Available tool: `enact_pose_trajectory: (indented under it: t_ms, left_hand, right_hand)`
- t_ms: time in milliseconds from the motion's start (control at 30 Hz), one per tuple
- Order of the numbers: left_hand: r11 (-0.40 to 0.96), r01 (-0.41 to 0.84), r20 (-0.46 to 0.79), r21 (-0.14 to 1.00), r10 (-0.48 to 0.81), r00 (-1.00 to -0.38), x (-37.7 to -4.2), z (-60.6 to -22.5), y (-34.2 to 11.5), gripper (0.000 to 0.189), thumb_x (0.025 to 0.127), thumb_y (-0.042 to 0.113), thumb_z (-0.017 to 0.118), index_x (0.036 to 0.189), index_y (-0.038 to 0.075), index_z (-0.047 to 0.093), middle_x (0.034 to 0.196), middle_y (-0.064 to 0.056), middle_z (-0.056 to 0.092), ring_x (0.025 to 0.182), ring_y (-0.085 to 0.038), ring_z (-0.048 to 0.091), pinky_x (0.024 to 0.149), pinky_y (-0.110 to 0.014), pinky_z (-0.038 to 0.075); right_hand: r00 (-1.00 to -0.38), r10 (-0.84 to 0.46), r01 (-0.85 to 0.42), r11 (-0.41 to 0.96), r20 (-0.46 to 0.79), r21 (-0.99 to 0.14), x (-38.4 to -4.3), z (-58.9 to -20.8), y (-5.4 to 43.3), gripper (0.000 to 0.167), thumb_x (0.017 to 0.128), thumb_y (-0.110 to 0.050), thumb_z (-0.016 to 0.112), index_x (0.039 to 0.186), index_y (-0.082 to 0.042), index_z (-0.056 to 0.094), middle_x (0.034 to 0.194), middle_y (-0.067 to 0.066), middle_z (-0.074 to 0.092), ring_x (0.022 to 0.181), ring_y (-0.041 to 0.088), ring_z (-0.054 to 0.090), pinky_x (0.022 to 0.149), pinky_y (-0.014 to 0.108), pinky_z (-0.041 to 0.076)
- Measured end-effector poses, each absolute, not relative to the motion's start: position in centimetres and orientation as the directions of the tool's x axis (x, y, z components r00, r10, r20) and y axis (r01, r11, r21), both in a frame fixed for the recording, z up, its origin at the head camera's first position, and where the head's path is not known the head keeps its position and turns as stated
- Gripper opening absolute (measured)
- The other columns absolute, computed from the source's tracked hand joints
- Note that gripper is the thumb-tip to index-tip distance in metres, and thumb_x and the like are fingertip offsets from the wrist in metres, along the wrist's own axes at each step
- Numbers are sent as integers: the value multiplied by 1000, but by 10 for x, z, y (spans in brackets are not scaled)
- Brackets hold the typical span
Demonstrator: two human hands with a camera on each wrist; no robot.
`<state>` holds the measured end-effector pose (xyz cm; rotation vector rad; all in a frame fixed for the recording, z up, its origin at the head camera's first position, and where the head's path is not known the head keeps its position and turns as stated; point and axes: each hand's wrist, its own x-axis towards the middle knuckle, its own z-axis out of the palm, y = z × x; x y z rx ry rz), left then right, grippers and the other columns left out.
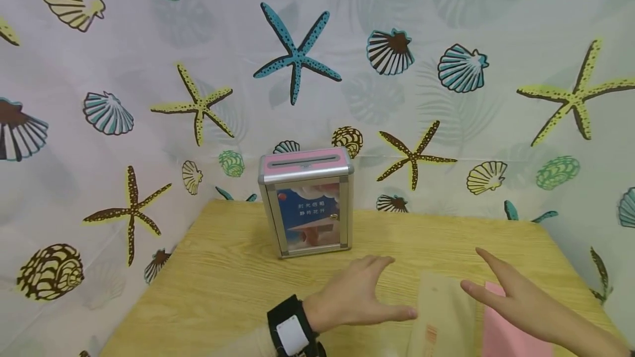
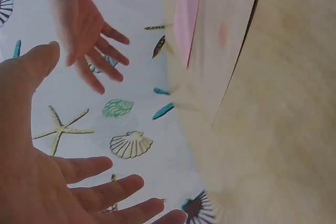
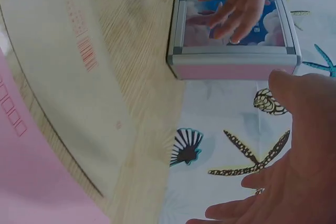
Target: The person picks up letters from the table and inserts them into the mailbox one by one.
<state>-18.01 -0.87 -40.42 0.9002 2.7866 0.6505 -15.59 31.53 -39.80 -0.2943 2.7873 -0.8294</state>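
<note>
My left hand (image 1: 349, 293) hovers over the table with fingers spread and nothing in it. To its right my right hand (image 1: 521, 302) is held up too, fingers extended and holding nothing. Below and between them lies a tan envelope (image 1: 441, 313) with a printed barcode. A pink envelope (image 1: 511, 326) lies beside it, partly covered by the right hand in the head view. In the right wrist view the tan envelope (image 3: 68, 61) and pink envelope (image 3: 31, 171) lie side by side, with a strip of wood between them.
A pink and silver letter box (image 1: 307, 203) stands upright toward the back of the wooden table (image 1: 213, 269). It has a slot on top and a small lock on its front door. A cloth (image 1: 317, 109) printed with starfish and shells hangs behind and at the sides.
</note>
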Motion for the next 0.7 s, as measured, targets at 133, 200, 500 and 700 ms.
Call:
enact_pose_trajectory:
  t_ms: [133, 200, 500, 700]
  left_hand:
    - [725, 522, -93, 449, 619, -780, -176, -434, 15, 89, 84, 83, 57, 154, 28, 47, 149, 3, 56, 131, -21, 60, 89, -44, 58]
    - [730, 530, -121, 431, 629, -767, -176, -444, 26, 87, 84, 81, 58, 152, 28, 49, 147, 4, 57, 127, -19, 61, 85, -42, 59]
    - [744, 585, -158, 323, 652, -742, -176, -466, 72, 78, 81, 83, 61, 143, 35, 56, 133, 12, 62, 111, -13, 63, 71, -35, 53]
    - [690, 707, -146, 156, 724, -674, -158, -482, 102, 61, 87, 77, 59, 132, 35, 61, 122, 13, 62, 101, -6, 55, 74, -31, 46]
  right_hand:
    - [-942, -245, -78, 824, -229, -561, -165, -410, 336, 93, 108, -52, 44, 157, 16, 6, 155, 50, 16, 136, 73, 22, 91, 78, 40]
    - [-937, -233, -53, 830, -259, -555, -170, -417, 347, 94, 108, -53, 43, 155, 19, 4, 153, 53, 14, 135, 74, 21, 91, 77, 41]
    - [-934, -156, 15, 882, -320, -472, -180, -445, 397, 98, 108, -56, 36, 147, 29, 7, 144, 59, 19, 127, 75, 31, 88, 72, 46]
    - [-944, -128, 5, 915, -304, -402, -184, -464, 424, 98, 107, -55, 40, 138, 35, 18, 135, 60, 31, 121, 75, 36, 90, 73, 44]
